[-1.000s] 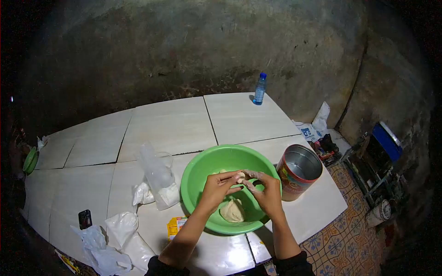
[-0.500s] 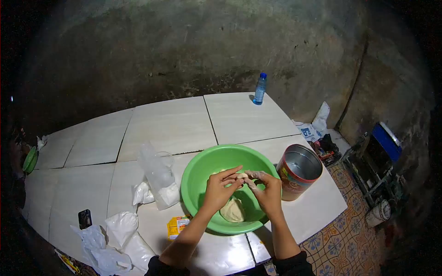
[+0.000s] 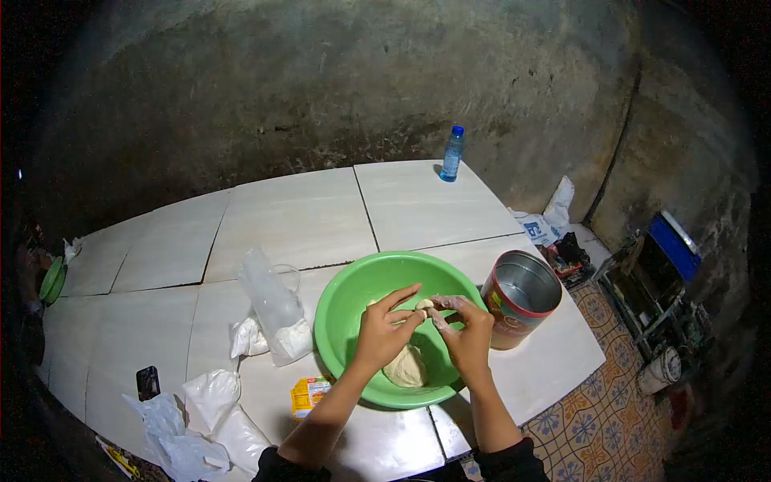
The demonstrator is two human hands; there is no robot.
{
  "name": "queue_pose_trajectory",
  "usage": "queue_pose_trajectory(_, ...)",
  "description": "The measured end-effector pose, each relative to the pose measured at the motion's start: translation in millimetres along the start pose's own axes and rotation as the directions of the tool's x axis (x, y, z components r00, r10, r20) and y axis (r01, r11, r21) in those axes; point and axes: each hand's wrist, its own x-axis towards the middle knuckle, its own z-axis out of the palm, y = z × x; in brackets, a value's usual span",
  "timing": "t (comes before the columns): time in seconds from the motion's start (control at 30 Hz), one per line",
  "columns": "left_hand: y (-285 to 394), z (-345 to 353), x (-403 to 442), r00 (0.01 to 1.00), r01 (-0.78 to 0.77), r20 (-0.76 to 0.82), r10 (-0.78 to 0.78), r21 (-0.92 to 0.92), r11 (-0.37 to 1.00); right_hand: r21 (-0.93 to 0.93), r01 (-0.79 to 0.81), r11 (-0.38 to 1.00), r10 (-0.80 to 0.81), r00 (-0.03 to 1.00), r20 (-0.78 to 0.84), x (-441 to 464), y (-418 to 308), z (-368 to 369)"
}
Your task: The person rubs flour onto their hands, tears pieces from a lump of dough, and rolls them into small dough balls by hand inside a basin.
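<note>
Over a green basin, my left hand and my right hand meet at the fingertips. Pinched between them is a small piece of dough, pale and rounded. White residue coats the fingers of my right hand. Below, a larger lump of dough rests on the basin's floor, partly behind my left hand. Another pale bit shows at the left of my left fingers, mostly hidden.
Right of the basin stands an open red tin. A clear plastic bag of white powder, a yellow packet, filled white bags and a phone lie leftward. A blue-capped bottle stands at the table's far edge.
My fingertips have shifted slightly around the small piece of dough, which now shows a rounder top. The basin and the things around it stay in place.
</note>
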Motion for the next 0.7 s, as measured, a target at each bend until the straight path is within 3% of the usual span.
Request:
queue_pose_trajectory(0.03, 1.8, 1.3, -0.8, 0.998, 0.056, -0.003, -0.057, -0.106, 0.993, -0.001, 0.001, 1.000, -0.001, 1.000, -0.001, 0.4, 2.4, 0.0)
queue_pose_trajectory(0.1, 3.3, -1.9, -2.4, 0.994, 0.106, 0.047, -0.101, -0.098, 0.990, 0.066, -0.041, 0.997, 0.042, 0.999, -0.008, 1.3, 5.3, -1.2)
queue_pose_trajectory(0.17, 5.2, -4.5, -1.3, 0.945, 0.328, 0.052, -0.324, -0.153, 0.932, 0.065, -0.090, 0.994, 0.089, 0.996, 0.015, 3.2, 4.0, -5.0)
queue_pose_trajectory(0.23, 5.8, -10.2, 0.1, 0.929, 0.367, 0.192, -0.317, -0.358, 0.859, 0.073, -0.115, 0.991, 0.105, 0.986, 0.126, 5.0, 3.7, -9.9)
queue_pose_trajectory(0.37, 10.2, -12.4, 2.1, 0.895, 0.444, 0.207, -0.395, -0.339, 0.829, 0.079, -0.150, 0.985, 0.129, 0.965, 0.228, 9.1, 5.4, -12.3)
queue_pose_trajectory(0.4, 7.7, -13.1, 1.7, 0.888, 0.460, 0.184, -0.422, -0.317, 0.830, -0.036, -0.073, 0.997, 0.080, 0.967, 0.241, 11.3, 0.0, -16.2)
queue_pose_trajectory(0.5, -0.9, -15.2, 0.7, 0.894, 0.448, 0.173, -0.414, -0.296, 0.844, -0.085, 0.035, 0.996, -0.011, 0.964, 0.267, 11.7, 9.5, -17.1)
queue_pose_trajectory(0.53, 0.3, -14.5, 1.1, 0.883, 0.469, 0.166, -0.439, -0.302, 0.830, -0.023, -0.077, 0.997, 0.081, 0.955, 0.284, 11.4, 10.4, -16.7)
queue_pose_trajectory(0.7, 7.3, -11.1, -0.3, 0.872, 0.489, 0.170, -0.458, -0.280, 0.826, -0.050, -0.042, 0.998, 0.055, 0.954, 0.294, 12.5, 2.0, -14.2)
